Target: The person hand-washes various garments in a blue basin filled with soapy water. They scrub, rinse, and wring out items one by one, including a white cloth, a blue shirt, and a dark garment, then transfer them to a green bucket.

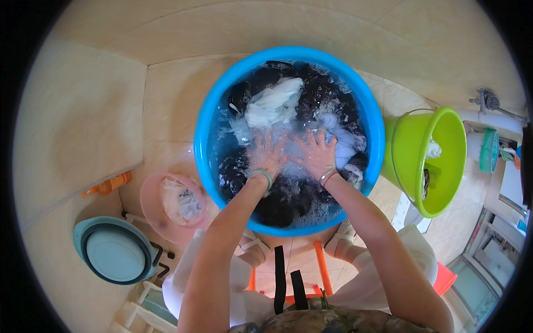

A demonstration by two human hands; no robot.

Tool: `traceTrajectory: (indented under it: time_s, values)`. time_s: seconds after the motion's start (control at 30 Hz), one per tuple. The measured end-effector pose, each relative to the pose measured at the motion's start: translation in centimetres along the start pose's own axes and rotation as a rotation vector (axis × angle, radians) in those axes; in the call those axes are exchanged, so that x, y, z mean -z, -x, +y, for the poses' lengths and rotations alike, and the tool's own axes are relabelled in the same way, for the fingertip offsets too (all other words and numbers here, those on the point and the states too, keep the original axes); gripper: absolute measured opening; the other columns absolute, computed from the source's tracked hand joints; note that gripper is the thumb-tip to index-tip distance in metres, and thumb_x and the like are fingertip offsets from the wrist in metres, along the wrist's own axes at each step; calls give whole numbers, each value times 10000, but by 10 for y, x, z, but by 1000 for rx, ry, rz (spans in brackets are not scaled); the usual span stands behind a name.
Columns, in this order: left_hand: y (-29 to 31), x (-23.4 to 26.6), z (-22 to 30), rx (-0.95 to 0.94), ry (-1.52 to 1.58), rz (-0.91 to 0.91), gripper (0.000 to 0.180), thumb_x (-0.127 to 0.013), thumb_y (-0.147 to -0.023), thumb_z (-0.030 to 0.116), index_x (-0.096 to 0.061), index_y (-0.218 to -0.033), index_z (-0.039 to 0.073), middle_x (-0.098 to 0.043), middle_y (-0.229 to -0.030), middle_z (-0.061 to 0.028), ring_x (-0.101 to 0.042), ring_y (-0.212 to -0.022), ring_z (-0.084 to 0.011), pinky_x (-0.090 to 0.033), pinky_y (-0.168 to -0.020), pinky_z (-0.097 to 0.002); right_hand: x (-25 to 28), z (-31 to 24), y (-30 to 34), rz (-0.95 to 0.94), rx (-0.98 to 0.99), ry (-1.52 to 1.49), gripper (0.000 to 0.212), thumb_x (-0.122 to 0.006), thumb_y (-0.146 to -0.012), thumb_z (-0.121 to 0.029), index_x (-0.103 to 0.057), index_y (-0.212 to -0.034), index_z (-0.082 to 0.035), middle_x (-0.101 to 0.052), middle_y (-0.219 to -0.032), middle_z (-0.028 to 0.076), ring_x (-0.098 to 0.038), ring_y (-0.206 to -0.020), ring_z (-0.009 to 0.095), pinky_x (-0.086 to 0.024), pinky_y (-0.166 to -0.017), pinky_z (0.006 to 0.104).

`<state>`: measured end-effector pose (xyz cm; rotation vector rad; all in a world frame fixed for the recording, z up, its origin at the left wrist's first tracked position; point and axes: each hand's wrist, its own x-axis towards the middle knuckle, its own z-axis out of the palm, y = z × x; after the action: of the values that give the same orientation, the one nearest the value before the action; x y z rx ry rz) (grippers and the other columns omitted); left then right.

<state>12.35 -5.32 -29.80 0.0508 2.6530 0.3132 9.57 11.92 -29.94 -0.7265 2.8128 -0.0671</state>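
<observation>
A large blue tub (201, 139) holds sudsy water and soaking clothes. Dark garments (280, 205) fill much of it, a white cloth (275, 104) floats toward the far side, and a pale bluish cloth (345, 145) lies at the right. My left hand (266, 155) is in the water near the white cloth, its fingers spread and the tips blurred by suds. Beside it, my right hand (317, 155) has its fingers apart too, close to the pale bluish cloth. Neither hand grips anything. A green bangle circles my left wrist; bracelets circle the right.
At the right stands a lime-green bucket (411, 150) with some cloth inside. To the left are a pink basin (152, 208) holding light items, an orange bottle (114, 183) and grey-blue basins (116, 252). A tap (488, 100) juts from the right wall.
</observation>
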Motion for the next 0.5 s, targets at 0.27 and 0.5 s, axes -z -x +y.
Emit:
traceTrajectory:
  time_s: [0.27, 0.5]
  values:
    - [-46, -29, -5, 125, 269, -94, 358, -519, -905, 339, -648, -1116, 79, -673, -1026, -153, -624, -978, -382, -447, -886, -515, -48, 31, -47, -435, -116, -359, 508, -592, -858, -452, -587, -1259, -139, -585, -1200, 152, -556, -1104, 320, -416, -979, 459]
    - [-39, -38, -31, 168, 149, 22, 328, -541, -892, 278, -634, -1123, 64, -656, -1076, -173, -625, -988, -347, -462, -896, -458, -23, 7, -72, -350, -345, -626, 461, -534, -940, -408, -652, -1165, -23, -643, -1166, 188, -605, -1062, 363, -455, -936, 423]
